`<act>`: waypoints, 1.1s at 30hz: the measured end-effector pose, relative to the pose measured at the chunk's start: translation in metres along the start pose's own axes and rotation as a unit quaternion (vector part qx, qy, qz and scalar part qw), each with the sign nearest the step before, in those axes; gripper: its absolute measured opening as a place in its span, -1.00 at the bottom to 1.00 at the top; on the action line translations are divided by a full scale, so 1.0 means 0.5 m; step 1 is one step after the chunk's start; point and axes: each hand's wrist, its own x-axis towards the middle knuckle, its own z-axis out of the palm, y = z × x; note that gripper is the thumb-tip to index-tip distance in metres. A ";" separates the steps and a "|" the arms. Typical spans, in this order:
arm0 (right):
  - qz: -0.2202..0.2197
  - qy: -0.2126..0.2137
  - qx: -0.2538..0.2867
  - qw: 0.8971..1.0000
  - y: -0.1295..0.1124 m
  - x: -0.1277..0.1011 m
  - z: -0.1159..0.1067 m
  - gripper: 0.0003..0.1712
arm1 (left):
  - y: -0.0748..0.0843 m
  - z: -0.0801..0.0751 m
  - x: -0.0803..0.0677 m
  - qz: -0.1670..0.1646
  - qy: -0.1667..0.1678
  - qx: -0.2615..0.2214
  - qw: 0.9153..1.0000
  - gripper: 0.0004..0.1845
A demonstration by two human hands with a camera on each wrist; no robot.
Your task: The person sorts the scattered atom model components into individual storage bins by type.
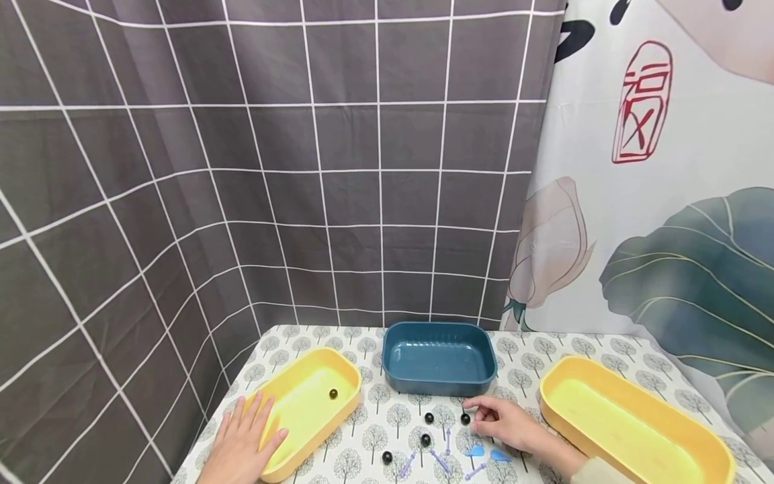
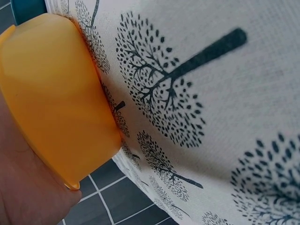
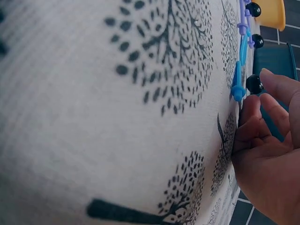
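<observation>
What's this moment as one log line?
left grip: on left tray | right grip: at black ball, hold unclear | another ball: in left tray

1. Balls [image 1: 426, 440] are gleaming black.
2. The left tray [image 1: 308, 417] and right tray [image 1: 629, 423] are showing yellow, the middle tray [image 1: 439, 388] dark teal.
3. Sticks [image 1: 440, 461] are showing pale purple, flat pieces [image 1: 500, 455] bright blue.
4. The tablecloth [image 1: 357, 444] is bearing grey trees on white.
5. A dark grey curtain [image 1: 345, 138] is carrying a white grid.
6. A white curtain [image 1: 586, 134] is displaying a pink bud [image 1: 550, 249], blue-green leaf [image 1: 713, 265], red seal [image 1: 643, 101].
</observation>
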 end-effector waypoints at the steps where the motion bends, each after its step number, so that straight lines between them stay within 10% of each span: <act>1: 0.004 0.001 -0.008 1.000 0.000 0.001 0.000 -0.56 | -0.001 0.001 0.000 0.000 0.001 -0.001 1.000 -0.21; 33: 0.019 0.029 -0.131 0.991 -0.019 0.023 0.019 -0.78 | 0.006 -0.005 -0.002 0.002 -0.005 0.002 1.000 -0.23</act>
